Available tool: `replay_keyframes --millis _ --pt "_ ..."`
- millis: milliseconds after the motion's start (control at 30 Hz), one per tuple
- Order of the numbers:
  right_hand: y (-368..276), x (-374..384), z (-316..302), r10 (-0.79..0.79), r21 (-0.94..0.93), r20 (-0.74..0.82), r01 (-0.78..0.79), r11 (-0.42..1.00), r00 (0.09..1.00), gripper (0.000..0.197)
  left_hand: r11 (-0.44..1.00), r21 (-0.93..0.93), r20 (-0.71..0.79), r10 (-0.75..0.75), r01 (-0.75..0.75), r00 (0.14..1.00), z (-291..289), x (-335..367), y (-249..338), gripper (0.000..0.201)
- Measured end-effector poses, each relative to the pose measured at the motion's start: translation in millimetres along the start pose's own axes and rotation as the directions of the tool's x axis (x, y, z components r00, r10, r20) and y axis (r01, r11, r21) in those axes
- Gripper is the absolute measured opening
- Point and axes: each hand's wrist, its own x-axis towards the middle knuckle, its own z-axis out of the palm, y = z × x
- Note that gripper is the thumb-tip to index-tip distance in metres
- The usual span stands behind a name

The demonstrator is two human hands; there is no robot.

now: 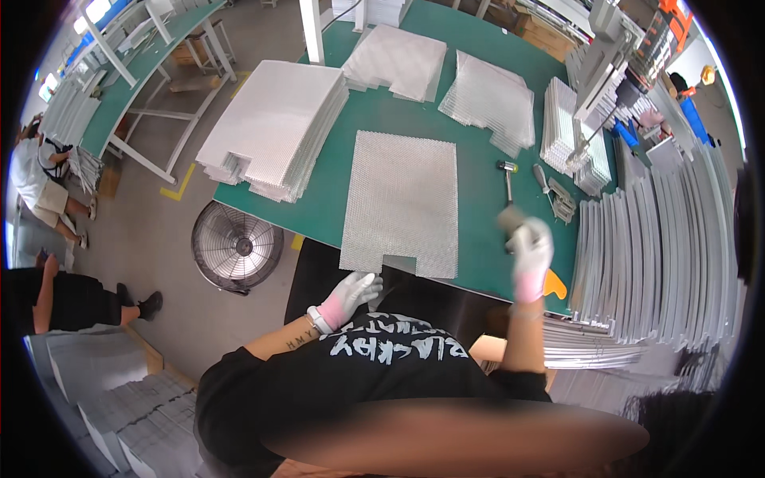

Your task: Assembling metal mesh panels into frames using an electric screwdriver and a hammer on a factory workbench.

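Observation:
A whitish mesh panel (402,203) with a square notch in its near edge lies flat on the green table (315,211) in front of me. My left hand (349,297), in a white and pink glove, is at the panel's near edge left of the notch. Its fingers are stretched out, with nothing seen in them. To the right of the panel, my gloved right hand (531,253) is closed on a grey-brown block (511,218), smeared by motion. Just beyond that block lies a small mallet (508,169). Beside the mallet are a grey-handled tool (542,178) and a metal hand tool (562,201).
Stacked notched panels (275,119) stand at the left, with more panel piles (396,60) at the back. Long grey strips (653,247) crowd the right side near a drill press (617,72). A yellow-orange piece (555,284) lies by my right wrist. A floor fan (237,247) stands left.

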Motion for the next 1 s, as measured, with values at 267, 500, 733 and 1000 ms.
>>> replay_keyframes --millis 267,500,733,1000 --pt "117.9 -176.4 112.3 0.485 0.259 0.578 -0.711 0.653 0.656 0.024 0.981 -0.183 -0.037 0.057 -0.063 0.998 -0.8 24.5 -4.9 0.038" --pt "107.7 -165.6 119.7 0.539 0.175 0.375 -0.629 0.758 0.754 0.024 0.967 -0.186 0.035 0.182 -0.173 0.983 -5.0 23.5 -15.2 0.037" --pt "97.5 -170.0 130.6 0.518 0.202 0.272 -0.574 0.793 0.811 0.021 0.964 -0.22 -0.016 0.149 -0.148 0.989 -7.4 24.5 -19.6 0.038" --pt "99.0 -169.8 129.3 0.54 0.404 0.339 -0.638 0.656 0.77 0.021 0.895 -0.441 0.183 0.159 -0.064 0.97 -2.6 18.4 -16.0 0.034"
